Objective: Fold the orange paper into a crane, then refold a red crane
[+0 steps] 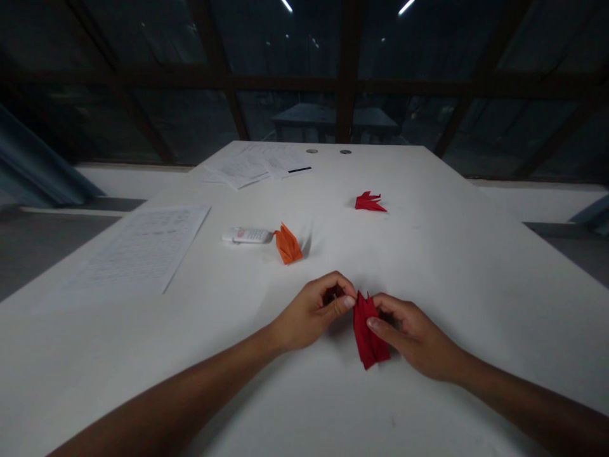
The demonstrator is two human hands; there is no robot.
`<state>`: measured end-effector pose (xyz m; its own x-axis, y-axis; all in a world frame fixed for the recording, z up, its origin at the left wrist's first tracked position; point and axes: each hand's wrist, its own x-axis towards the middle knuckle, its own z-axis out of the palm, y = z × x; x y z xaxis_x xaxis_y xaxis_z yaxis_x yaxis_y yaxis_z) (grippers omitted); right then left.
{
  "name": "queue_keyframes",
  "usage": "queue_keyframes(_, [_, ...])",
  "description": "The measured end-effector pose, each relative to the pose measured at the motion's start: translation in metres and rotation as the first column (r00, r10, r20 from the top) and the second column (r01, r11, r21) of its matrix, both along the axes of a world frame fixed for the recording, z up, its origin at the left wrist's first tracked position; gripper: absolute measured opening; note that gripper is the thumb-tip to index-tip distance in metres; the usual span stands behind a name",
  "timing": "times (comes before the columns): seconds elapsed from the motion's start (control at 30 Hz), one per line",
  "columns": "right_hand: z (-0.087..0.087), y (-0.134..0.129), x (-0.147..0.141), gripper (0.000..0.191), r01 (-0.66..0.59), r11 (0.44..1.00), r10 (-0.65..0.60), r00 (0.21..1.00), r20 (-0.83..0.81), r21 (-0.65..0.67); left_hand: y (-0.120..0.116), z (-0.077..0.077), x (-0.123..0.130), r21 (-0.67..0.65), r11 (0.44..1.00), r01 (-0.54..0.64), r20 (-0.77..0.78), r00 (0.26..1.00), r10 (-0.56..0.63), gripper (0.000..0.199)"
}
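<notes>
Between my two hands is a piece of folded red paper (pixel 369 336), with narrow points at its far end and a broader near end. My left hand (pixel 318 311) pinches one of the far points at the paper's left side with thumb and forefinger. From the right, my right hand (pixel 413 333) grips the body of the fold, its thumb on top and its fingers behind. Farther off lie an orange origami figure (pixel 288 244) and another red origami figure (pixel 369 202), both untouched.
A white packet or tube with small print (pixel 248 235) lies beside the orange figure. Printed sheets (pixel 143 247) rest at the left, with more papers (pixel 257 164) and a dark pen (pixel 299 169) behind. Two round discs (pixel 345 152) sit near the table's (pixel 457 254) far edge, before dark windows.
</notes>
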<state>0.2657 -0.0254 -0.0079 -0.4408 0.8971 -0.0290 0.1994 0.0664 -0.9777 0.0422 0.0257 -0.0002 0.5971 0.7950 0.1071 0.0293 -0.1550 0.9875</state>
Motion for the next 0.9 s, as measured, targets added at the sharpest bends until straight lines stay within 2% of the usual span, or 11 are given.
queue_keyframes(0.23, [0.0013, -0.0009, -0.0008, 0.022, 0.024, 1.0, -0.024, 0.999, -0.023, 0.006, 0.0008, 0.0015, 0.0031, -0.087, 0.993, -0.076, 0.057, 0.995, 0.081, 0.032])
queue_keyframes(0.33, [0.0, -0.0002, -0.0019, 0.021, 0.077, 0.997, -0.077, 0.996, -0.039, 0.013, -0.0009, 0.0013, 0.0028, -0.108, 0.993, -0.046, 0.057, 0.997, 0.053, 0.035])
queue_keyframes(0.47, [-0.0031, 0.0008, -0.0028, 0.017, 0.108, 0.992, -0.109, 0.994, 0.017, 0.06, -0.0036, -0.0011, 0.0028, -0.088, 0.996, 0.019, -0.007, 1.0, -0.019, 0.033])
queue_keyframes(0.6, [-0.0048, 0.0007, -0.0033, 0.017, 0.097, 0.991, -0.103, 0.993, 0.062, 0.097, -0.0043, -0.0012, 0.0031, -0.051, 0.999, -0.002, -0.04, 0.999, 0.0, 0.028])
queue_keyframes(0.9, [-0.0009, 0.0017, -0.0026, 0.029, 0.095, 0.995, -0.094, 0.994, -0.062, 0.011, -0.0005, -0.0056, 0.0011, -0.099, 0.995, -0.007, -0.002, 1.0, 0.007, 0.027])
